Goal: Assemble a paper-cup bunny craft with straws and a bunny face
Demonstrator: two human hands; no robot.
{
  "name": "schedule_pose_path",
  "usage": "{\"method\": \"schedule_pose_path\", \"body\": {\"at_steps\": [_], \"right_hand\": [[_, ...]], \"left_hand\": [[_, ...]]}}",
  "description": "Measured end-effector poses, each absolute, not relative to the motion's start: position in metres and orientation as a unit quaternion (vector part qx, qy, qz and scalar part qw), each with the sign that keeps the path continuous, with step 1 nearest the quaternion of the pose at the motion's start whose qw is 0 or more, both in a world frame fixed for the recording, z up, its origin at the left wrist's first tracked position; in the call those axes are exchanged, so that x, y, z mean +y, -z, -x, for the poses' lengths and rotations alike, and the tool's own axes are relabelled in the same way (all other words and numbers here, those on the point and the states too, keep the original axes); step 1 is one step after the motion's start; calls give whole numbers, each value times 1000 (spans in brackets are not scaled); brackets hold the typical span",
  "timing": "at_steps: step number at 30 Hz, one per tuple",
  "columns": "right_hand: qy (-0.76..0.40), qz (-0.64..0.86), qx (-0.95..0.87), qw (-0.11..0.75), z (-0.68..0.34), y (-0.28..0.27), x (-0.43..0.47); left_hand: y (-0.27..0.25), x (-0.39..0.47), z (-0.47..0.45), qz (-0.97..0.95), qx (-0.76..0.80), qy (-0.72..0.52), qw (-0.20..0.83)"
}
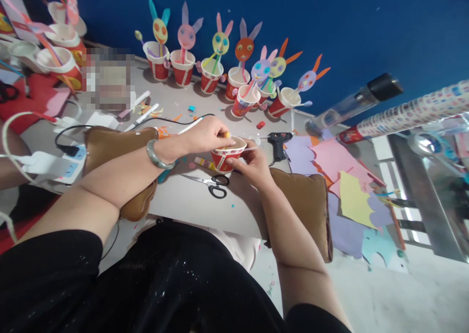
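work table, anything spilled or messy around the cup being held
Yes, a bit messy: orange scraps lie scattered near the white pen, and a small red piece lies alone near the glue gun. They look like loose litter. The held cup shows no visible damage.

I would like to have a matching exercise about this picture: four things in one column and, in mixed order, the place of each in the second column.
Things:
1. Scissors
2. Bracelet
3. Glue gun
4. Cup

Places:
a. In the grip of the right hand
b. On the table, nearer the person than the cup
c. Around the left wrist
d. To the right of the right hand

Pairs: 1-b, 2-c, 3-d, 4-a
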State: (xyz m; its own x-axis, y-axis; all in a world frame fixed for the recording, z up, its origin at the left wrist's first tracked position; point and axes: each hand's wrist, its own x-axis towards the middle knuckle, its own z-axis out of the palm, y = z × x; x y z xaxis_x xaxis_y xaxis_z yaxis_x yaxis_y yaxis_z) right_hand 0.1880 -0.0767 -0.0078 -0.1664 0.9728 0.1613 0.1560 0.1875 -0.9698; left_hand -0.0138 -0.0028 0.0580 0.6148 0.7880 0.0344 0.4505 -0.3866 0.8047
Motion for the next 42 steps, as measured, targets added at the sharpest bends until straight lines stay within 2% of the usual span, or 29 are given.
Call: {"method": "schedule_pose_path", "body": {"at_steps": [9,16,25,35,42], "right_hand": [[-454,480,-629,410,-186,12,-80],[-430,504,-624,414,-187,12,-81],[-438,508,-610,421,-188,12,-80],[-440,490,-605,446,-189,17,-78],[-384,492,-581,522,-196,14,-72]], "left_hand": [[-55,3,14,-796,395,-246,388],[-62,7,19,-799,354,-241,423],[-59,15,24,-788,354,-280,420],[-56,12,23,-775,327,-306,446],[-49,21,20,-711,311,-418,472]]}}
